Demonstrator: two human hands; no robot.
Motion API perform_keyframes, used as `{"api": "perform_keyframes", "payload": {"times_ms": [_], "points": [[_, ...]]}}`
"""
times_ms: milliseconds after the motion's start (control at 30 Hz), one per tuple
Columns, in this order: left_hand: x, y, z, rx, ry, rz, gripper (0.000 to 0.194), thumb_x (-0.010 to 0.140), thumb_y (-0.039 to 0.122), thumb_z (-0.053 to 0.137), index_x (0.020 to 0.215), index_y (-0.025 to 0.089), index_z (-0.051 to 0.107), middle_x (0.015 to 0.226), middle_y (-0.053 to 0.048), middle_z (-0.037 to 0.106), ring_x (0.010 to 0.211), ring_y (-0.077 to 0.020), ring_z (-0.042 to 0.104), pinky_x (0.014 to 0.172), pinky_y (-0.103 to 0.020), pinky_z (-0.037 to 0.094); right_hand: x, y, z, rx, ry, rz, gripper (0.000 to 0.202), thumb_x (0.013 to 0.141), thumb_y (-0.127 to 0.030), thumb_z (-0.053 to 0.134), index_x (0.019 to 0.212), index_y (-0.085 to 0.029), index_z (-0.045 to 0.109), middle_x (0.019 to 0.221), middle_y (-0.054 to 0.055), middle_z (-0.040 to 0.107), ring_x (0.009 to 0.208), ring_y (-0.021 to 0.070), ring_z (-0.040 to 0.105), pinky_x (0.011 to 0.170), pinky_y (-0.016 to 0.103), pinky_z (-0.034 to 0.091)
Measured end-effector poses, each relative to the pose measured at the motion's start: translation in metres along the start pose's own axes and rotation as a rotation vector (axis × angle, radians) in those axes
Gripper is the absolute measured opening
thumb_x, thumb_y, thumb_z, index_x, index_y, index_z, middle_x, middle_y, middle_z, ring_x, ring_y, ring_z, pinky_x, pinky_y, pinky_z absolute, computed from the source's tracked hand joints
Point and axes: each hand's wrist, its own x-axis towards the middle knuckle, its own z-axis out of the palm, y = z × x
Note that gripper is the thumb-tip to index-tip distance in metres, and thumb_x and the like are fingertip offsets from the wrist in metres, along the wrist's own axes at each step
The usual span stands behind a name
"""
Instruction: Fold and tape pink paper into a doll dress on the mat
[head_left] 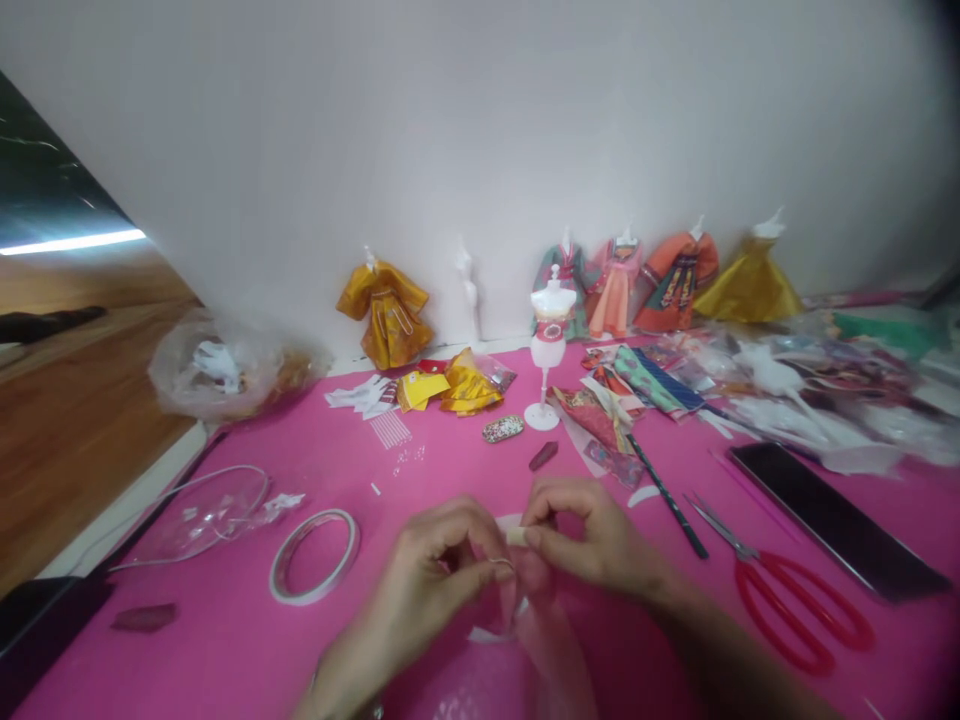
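My left hand (450, 560) pinches a narrow whitish edge of a sheer pink fabric strip (555, 650) low in the middle of the view. Close beside it, my right hand (581, 530) is closed with thumb and forefinger on a small cream piece at the top of the same work. The fabric hangs down from between the hands towards the near edge. A white scrap (487, 635) shows beneath my left fingers. Just beyond the hands stands a small white dress form (549, 350) with a red and gold band round it.
Scissors with red handles (802, 605), a dark pencil (671, 500) and a black phone (836, 520) lie right. A tape roll (315, 557) lies left. Doll dresses (390, 315) on stands line the wall. Fabric scraps (472, 380) and plastic bags (225, 365) crowd the pink mat's far side.
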Motion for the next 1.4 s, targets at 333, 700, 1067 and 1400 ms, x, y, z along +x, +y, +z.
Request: {"api": "perform_keyframes", "payload": {"times_ms": [333, 700, 1067, 1400], "points": [[-0.003, -0.003, 0.004, 0.072, 0.028, -0.089, 0.015, 0.074, 0.021, 0.072, 0.065, 0.017, 0.061, 0.054, 0.004, 0.056, 0.047, -0.0100, 0.049, 0.049, -0.021, 0.037, -0.003, -0.003, 0.002, 0.011, -0.033, 0.038, 0.013, 0.078, -0.018, 0.063, 0.068, -0.012, 0.068, 0.062, 0.001, 0.057, 0.057, 0.0119, 0.052, 0.055, 0.023, 0.040], [-0.006, -0.009, 0.010, 0.106, 0.006, -0.080, 0.023, 0.076, 0.026, 0.069, 0.060, 0.018, 0.054, 0.054, 0.005, 0.050, 0.048, -0.0090, 0.039, 0.047, -0.021, 0.031, -0.003, -0.005, -0.002, 0.007, -0.085, 0.062, 0.013, 0.078, -0.017, 0.065, 0.067, -0.012, 0.070, 0.063, 0.002, 0.060, 0.059, 0.0117, 0.055, 0.057, 0.023, 0.042], [-0.009, -0.010, 0.014, 0.103, 0.001, -0.010, 0.029, 0.077, 0.023, 0.071, 0.059, 0.019, 0.049, 0.057, 0.005, 0.047, 0.051, -0.0088, 0.038, 0.048, -0.021, 0.028, -0.006, -0.008, -0.005, 0.022, -0.127, 0.046, 0.012, 0.081, -0.017, 0.067, 0.069, -0.015, 0.069, 0.064, 0.000, 0.059, 0.059, 0.0110, 0.055, 0.056, 0.022, 0.042], [-0.008, -0.009, 0.014, 0.082, -0.005, -0.159, 0.026, 0.075, 0.027, 0.070, 0.059, 0.018, 0.052, 0.053, 0.007, 0.041, 0.049, -0.0090, 0.035, 0.046, -0.022, 0.026, -0.007, -0.008, -0.003, -0.002, -0.126, 0.026, 0.010, 0.080, -0.013, 0.068, 0.070, -0.014, 0.070, 0.062, -0.001, 0.059, 0.057, 0.0097, 0.054, 0.055, 0.020, 0.042]]}}
